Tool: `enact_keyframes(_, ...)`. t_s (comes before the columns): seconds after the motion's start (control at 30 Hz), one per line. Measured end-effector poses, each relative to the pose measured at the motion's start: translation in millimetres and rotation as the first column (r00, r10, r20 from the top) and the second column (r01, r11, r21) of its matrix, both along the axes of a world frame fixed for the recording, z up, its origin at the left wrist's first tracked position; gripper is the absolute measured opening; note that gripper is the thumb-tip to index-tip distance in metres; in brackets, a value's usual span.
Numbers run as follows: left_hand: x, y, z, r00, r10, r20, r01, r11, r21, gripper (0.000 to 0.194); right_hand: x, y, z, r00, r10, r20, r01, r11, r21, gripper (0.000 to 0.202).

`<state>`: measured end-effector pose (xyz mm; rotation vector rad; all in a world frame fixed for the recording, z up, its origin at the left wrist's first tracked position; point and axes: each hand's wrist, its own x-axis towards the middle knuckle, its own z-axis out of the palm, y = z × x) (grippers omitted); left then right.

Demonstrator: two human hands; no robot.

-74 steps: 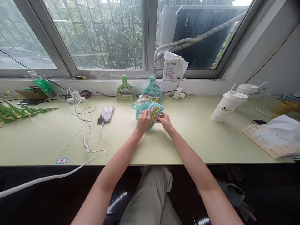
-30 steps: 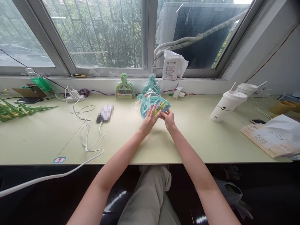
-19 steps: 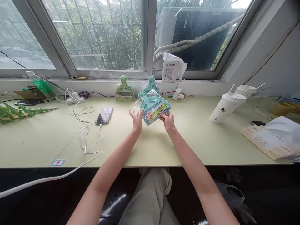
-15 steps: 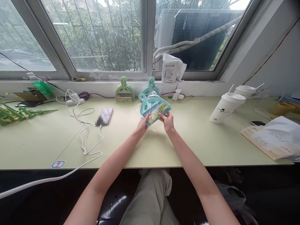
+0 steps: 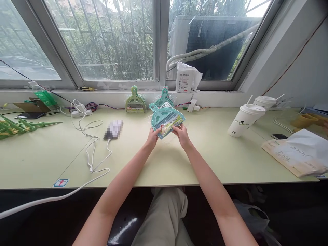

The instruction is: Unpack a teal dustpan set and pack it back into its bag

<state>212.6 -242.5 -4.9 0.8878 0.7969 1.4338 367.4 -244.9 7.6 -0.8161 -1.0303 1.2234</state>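
Left hand (image 5: 153,136) and right hand (image 5: 180,132) each pinch a lower corner of the teal dustpan pack (image 5: 166,119), holding it tilted above the surface (image 5: 200,157). Just beyond the hands, a green dustpan pack (image 5: 135,102) and another teal one (image 5: 164,98) lean against the sill. Well right of the right hand stands a white cup (image 5: 244,118).

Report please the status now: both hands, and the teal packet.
Left hand and right hand grip teal dustpan packet by its lower edge. Packet raised over the table. Nothing blocks.
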Motion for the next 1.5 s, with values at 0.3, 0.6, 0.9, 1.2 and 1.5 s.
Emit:
enact_keyframes(0.3,1,-3,0.4,0.991,-0.091,-0.094,0.102,0.989,0.110,0.058,4,2,-0.1,1.000,0.024,0.020,-0.023,0.998,-0.053,0.054)
enact_keyframes(0.6,3,-8,3.8,0.976,-0.106,-0.189,0.131,0.983,0.125,0.071,11,7,1.3,0.999,0.010,0.042,-0.007,0.998,-0.067,0.052)
enact_keyframes(0.9,4,-13,5.3,0.965,-0.132,-0.225,0.158,0.983,0.098,0.072,13,7,2.9,0.996,-0.052,0.070,0.056,0.997,-0.060,0.049)
enact_keyframes(1.2,5,-10,4.9,0.976,-0.103,-0.194,0.118,0.991,0.068,0.075,10,9,1.5,0.997,-0.048,0.062,0.053,0.995,-0.081,0.048)
enact_keyframes(1.5,-9,-2,6.1,0.990,-0.090,-0.112,0.088,0.996,-0.027,0.074,17,9,5.0,0.970,0.111,0.214,-0.080,0.986,-0.148,0.035)
